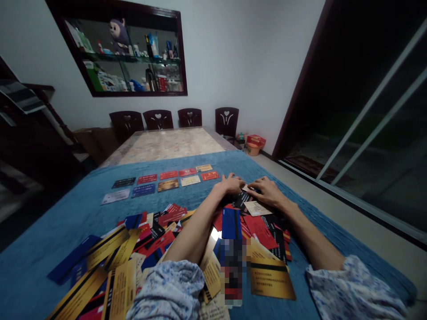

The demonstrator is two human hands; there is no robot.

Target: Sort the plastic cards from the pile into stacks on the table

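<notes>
Both of my hands reach to the far edge of a loose heap of cards. My left hand [231,184] rests at the heap's far side, fingers bent downward; what its fingertips touch is hidden. Just right of it, my right hand [267,191] has its fingers apart on a pale card [246,189] and dark cards. A cream card [258,208] lies below my right hand. Nearer are a blue card [231,223], a red card [260,231] and a gold card [272,279]. Two rows of cards, including a dark blue one [143,190], lie face up farther left.
More gold, blue and red cards, such as a gold one [107,244], spread over the near left of the blue cloth [83,200]. Chairs [158,119] stand past the table's far end. Sliding glass doors [376,115] are on the right.
</notes>
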